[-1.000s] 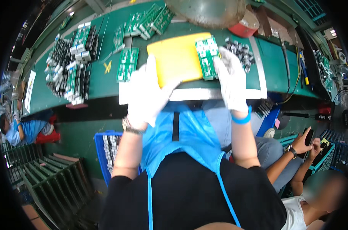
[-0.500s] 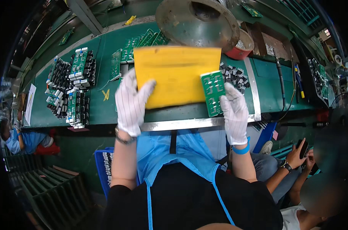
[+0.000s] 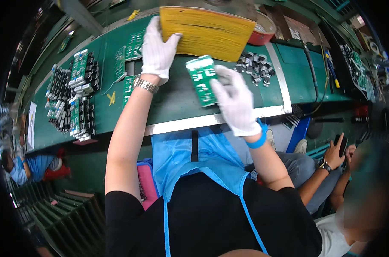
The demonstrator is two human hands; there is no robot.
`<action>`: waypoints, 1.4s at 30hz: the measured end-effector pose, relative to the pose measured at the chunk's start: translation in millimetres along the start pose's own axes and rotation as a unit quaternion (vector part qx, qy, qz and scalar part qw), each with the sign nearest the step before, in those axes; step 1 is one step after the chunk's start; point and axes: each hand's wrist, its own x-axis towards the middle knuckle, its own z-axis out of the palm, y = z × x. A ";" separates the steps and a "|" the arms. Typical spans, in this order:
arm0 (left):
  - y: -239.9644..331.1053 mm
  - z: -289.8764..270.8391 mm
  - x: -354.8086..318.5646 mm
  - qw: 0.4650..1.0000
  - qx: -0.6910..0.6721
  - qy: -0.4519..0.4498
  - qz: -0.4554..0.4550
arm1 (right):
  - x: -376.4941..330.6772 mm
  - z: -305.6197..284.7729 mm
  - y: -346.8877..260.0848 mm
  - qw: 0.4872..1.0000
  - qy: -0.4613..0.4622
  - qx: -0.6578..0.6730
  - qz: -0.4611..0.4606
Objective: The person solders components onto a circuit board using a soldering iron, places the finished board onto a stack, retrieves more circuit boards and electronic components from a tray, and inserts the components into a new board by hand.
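Observation:
My left hand (image 3: 158,53), in a white glove, grips the left edge of a flat yellow panel (image 3: 207,32), raised over the far side of the bench and tilted. A green circuit board (image 3: 201,81) is pinched in my gloved right hand (image 3: 235,98), above the bench's front half. Its face shows pale metallic pads. Right of the panel lies a heap of small black components (image 3: 255,67). Bare green boards (image 3: 134,43) rest beside my left hand, partly hidden by it.
Stacks of boards fitted with black and white parts (image 3: 77,94) stand on the left of the green bench (image 3: 173,96). A red round container (image 3: 263,30) sits at the back right, near a corded tool (image 3: 310,68). Someone with a phone (image 3: 342,145) sits at lower right.
The yellow panel has moved up and away with my left hand and now tilts. My right hand has carried the circuit board leftward, clear of the panel.

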 end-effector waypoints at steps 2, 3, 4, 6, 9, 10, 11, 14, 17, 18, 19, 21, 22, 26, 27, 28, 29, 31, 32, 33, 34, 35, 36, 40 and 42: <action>12.4 -3.7 -3.8 1.000 -0.001 -0.027 0.011 | 1.8 17.0 5.9 0.990 0.016 -0.117 -0.075; 9.3 -8.8 -7.3 0.999 0.044 -0.014 0.024 | 1.2 24.4 13.4 0.962 0.022 -0.214 -0.166; 12.7 -9.4 -9.7 1.000 0.007 -0.018 0.001 | -0.3 23.8 6.3 0.947 -0.029 -0.288 -0.141; 6.5 -12.3 -8.1 0.999 0.009 -0.042 0.011 | -1.8 18.6 4.1 0.932 0.003 -0.316 -0.174; -10.1 -7.6 -18.0 0.999 0.025 -0.023 0.016 | 5.8 0.4 5.3 0.933 0.065 -0.269 -0.228; -8.5 -8.2 -22.2 0.994 0.082 -0.010 0.071 | 9.8 -14.6 6.6 0.927 0.092 -0.288 -0.223; -7.9 -8.0 -24.5 0.982 0.141 0.004 0.125 | 14.4 -31.6 10.0 0.919 0.118 -0.306 -0.219; 9.6 -5.0 -23.1 0.967 0.189 0.020 0.170 | 35.0 -95.7 45.4 0.895 0.173 -0.355 -0.206; 29.5 -9.3 -25.0 0.939 0.269 0.030 0.213 | 46.0 -122.6 52.4 0.851 0.111 -0.485 -0.171; 37.7 -12.9 -26.4 0.945 0.247 0.008 0.214 | 48.4 -125.2 57.5 0.836 0.089 -0.513 -0.174; 47.6 -14.7 -28.1 0.950 0.226 -0.010 0.214 | 49.5 -127.1 61.3 0.836 0.086 -0.513 -0.175; 82.0 -15.1 -33.8 0.963 0.136 -0.164 0.167 | 48.0 -131.7 66.2 0.858 0.079 -0.460 -0.214; 93.8 -12.4 -43.4 0.949 0.135 -0.255 0.124 | 45.8 -131.7 64.1 0.858 0.081 -0.464 -0.205; 98.8 37.9 -64.3 0.906 0.240 -0.330 0.116 | 34.8 -131.0 63.8 0.897 0.123 -0.400 -0.141; 94.2 51.2 -63.1 0.905 0.242 -0.330 0.115 | 33.3 -131.2 64.6 0.898 0.122 -0.398 -0.141; 87.9 62.6 -62.9 0.895 0.266 -0.336 0.123 | 31.1 -129.5 65.1 0.912 0.152 -0.359 -0.126; 80.7 71.0 -63.1 0.885 0.288 -0.341 0.131 | 29.9 -127.9 65.6 0.923 0.182 -0.319 -0.111; 72.6 78.7 -62.7 0.890 0.267 -0.330 0.166 | 30.3 -128.1 66.1 0.933 0.190 -0.288 -0.106; 70.0 79.6 -63.4 0.885 0.273 -0.336 0.173 | 30.6 -128.4 66.2 0.940 0.182 -0.272 -0.099; 68.6 80.3 -63.6 0.879 0.277 -0.342 0.181 | 30.4 -128.7 66.6 0.946 0.176 -0.258 -0.090; 67.7 78.7 -63.8 0.880 0.275 -0.342 0.180 | 29.9 -127.1 65.2 0.945 0.175 -0.260 -0.090; 67.3 75.1 -63.7 0.889 0.258 -0.343 0.161 | 29.5 -123.7 62.8 0.949 0.167 -0.255 -0.086; 68.2 71.0 -62.8 0.898 0.241 -0.341 0.139 | 30.8 -121.8 60.6 0.952 0.157 -0.250 -0.083; 102.2 31.1 -51.2 0.893 0.231 -0.378 0.075 | 28.5 -124.8 66.5 0.966 0.164 -0.182 -0.080; 82.6 0.2 -38.8 0.900 0.201 -0.374 0.101 | 29.0 -128.0 64.8 0.964 0.164 -0.193 -0.082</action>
